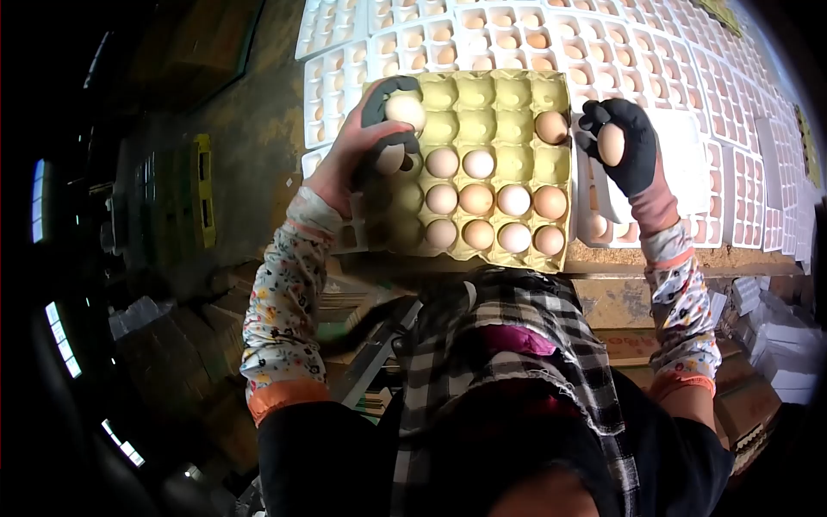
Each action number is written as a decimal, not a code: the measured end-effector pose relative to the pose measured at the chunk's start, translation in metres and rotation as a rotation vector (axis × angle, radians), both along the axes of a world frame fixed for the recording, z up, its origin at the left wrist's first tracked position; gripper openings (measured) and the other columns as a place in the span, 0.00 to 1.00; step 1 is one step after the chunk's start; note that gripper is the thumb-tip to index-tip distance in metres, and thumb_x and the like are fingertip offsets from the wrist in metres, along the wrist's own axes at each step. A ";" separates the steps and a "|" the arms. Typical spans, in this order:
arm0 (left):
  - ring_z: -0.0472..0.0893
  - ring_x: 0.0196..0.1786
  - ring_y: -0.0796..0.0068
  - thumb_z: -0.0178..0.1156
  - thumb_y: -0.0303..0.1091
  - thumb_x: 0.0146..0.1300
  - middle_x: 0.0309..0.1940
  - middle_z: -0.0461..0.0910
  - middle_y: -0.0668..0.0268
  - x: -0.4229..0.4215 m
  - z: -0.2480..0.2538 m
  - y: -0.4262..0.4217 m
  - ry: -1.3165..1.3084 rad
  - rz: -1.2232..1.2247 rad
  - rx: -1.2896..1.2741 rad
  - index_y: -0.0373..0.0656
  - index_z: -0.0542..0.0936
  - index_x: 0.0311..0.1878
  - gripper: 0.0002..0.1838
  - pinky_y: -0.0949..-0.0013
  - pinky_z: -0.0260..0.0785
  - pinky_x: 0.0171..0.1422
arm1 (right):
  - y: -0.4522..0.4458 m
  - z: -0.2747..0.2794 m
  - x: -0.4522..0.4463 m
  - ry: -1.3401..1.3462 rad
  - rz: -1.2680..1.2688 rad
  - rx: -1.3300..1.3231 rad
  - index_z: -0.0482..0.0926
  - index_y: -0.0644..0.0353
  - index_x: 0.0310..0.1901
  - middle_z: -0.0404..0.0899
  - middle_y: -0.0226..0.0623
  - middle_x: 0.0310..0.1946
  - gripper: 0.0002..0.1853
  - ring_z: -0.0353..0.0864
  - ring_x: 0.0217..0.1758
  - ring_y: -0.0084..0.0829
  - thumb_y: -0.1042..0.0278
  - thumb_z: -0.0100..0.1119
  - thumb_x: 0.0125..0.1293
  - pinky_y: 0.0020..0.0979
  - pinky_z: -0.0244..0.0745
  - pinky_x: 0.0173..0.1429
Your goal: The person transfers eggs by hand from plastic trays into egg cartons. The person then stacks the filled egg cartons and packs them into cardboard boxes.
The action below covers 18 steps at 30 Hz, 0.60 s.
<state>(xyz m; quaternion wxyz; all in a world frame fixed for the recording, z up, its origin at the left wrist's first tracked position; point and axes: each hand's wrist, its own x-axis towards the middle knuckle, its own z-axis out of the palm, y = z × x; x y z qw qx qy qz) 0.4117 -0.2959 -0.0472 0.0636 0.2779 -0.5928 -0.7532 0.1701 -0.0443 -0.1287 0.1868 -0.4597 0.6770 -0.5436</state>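
Observation:
A yellow egg tray (478, 127) lies in front of me, with several brown and pale eggs (476, 199) in its nearer rows and one brown egg (551, 127) at its right side. At the tray's left edge, my left hand (372, 129), in a dark-palmed glove, is closed on a pale egg (405, 112). A second egg (390, 158) shows just below its thumb; I cannot tell whether the hand holds it. To the right of the tray, my right hand (627, 146) is raised with its gloved fingers curled round a light brown egg (611, 145).
White trays with eggs (508, 39) cover the surface behind and to the right of the yellow tray. A white sheet (680, 155) lies under my right hand. Cardboard boxes (745, 392) stand low at right, beside white packaging (784, 345). The surface's front edge (689, 269) runs before my body.

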 end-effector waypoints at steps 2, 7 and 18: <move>0.81 0.45 0.63 0.67 0.43 0.57 0.48 0.77 0.53 0.004 -0.012 -0.003 -0.223 -0.402 -0.733 0.43 0.76 0.58 0.27 0.65 0.75 0.51 | -0.017 0.012 -0.005 -0.424 0.121 0.137 0.75 0.66 0.51 0.79 0.32 0.45 0.15 0.80 0.44 0.25 0.75 0.61 0.63 0.25 0.77 0.47; 0.69 0.60 0.55 0.59 0.60 0.59 0.67 0.63 0.49 -0.003 -0.046 0.001 -0.440 -0.846 -1.395 0.47 0.76 0.57 0.31 0.63 0.66 0.63 | -0.048 0.043 0.038 0.758 0.190 0.630 0.67 0.57 0.63 0.75 0.43 0.54 0.34 0.78 0.53 0.43 0.59 0.67 0.55 0.38 0.75 0.55; 0.76 0.58 0.52 0.57 0.54 0.67 0.61 0.64 0.45 0.018 -0.075 -0.222 0.128 -0.153 -0.584 0.40 0.70 0.64 0.31 0.56 0.69 0.62 | -0.118 0.108 0.036 0.071 -0.028 0.810 0.76 0.65 0.58 0.82 0.40 0.46 0.28 0.82 0.43 0.30 0.65 0.68 0.55 0.30 0.78 0.45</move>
